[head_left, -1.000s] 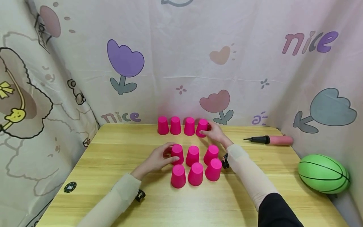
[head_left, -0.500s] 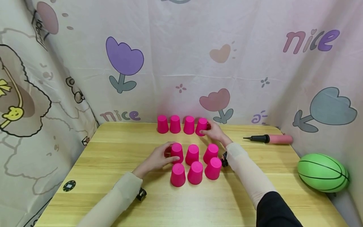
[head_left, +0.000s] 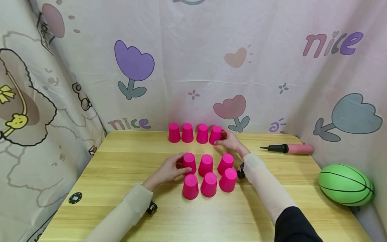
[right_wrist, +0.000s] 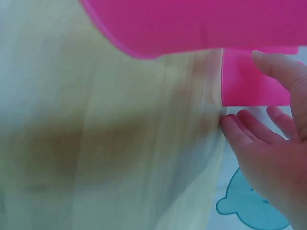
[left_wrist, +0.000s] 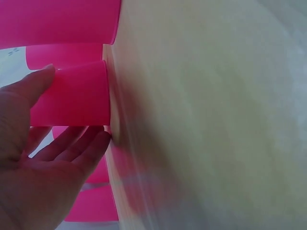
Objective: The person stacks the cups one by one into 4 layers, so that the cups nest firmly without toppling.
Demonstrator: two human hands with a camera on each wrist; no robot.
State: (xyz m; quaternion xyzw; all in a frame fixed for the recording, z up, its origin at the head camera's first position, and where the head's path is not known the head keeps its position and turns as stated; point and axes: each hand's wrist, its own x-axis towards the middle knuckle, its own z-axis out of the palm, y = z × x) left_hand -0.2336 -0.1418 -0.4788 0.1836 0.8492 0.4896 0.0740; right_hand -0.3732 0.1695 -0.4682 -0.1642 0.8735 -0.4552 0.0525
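Upside-down pink plastic cups stand on the wooden table in three rows. My left hand holds the left cup of the middle row, thumb on its near side. Seen from the left wrist, the fingertips lie along the other side of this cup. My right hand is around the rightmost cup of the back row. In the right wrist view the thumb overlaps that cup, while a narrow gap shows between the cup and the relaxed fingers.
Nearer me stand three more cups, the middle one among them. A pink and black hand pump lies at the right, with a green ball by the table's right edge. A black round chip lies at the left. A printed curtain hangs behind.
My right thumb has drawn back slightly on its cup. My left hand stays at the same cup, and the cups stand where they were.
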